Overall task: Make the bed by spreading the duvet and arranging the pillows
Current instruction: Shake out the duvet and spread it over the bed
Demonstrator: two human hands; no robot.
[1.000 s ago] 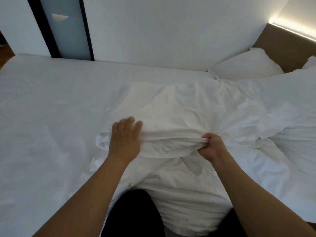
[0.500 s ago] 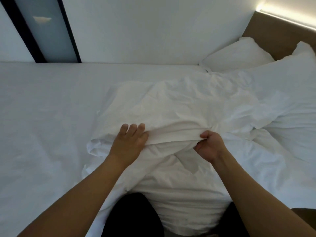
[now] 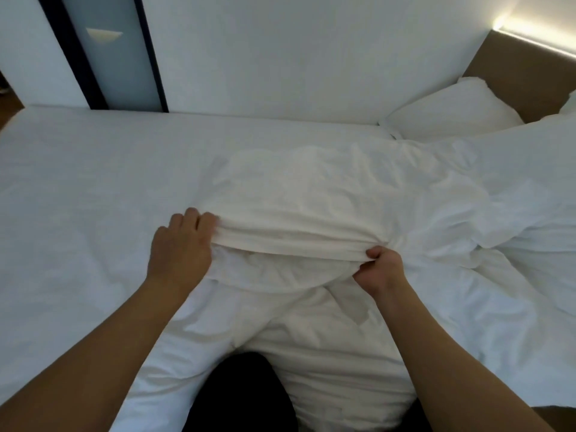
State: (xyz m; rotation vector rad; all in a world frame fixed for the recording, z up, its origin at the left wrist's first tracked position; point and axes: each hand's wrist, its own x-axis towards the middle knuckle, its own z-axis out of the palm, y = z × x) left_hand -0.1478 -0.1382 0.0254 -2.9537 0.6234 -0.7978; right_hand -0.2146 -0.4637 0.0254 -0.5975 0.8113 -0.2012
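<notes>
A crumpled white duvet [image 3: 343, 194] lies bunched over the middle and right of the bed. My left hand [image 3: 180, 247] grips the left end of a folded duvet edge, fingers curled over the cloth. At the right end of that same edge, my right hand [image 3: 378, 269] is clenched in a fist around the fabric. The edge is stretched taut between both hands. A white pillow [image 3: 448, 112] rests at the far right against the brown headboard [image 3: 523, 79]. The corner of a second pillow [image 3: 568, 102] shows at the right border.
The bare white sheet of the mattress [image 3: 93, 182] spreads to the left. A white wall [image 3: 296, 51] runs along the bed's far side, with a dark-framed frosted glass panel [image 3: 115, 54] at upper left. My dark-clothed legs [image 3: 240, 397] press against the near bed edge.
Both hands have pulled the duvet edge tighter and a little wider apart. The left hand shifted from lying on the cloth to gripping it. The camera view moved slightly.
</notes>
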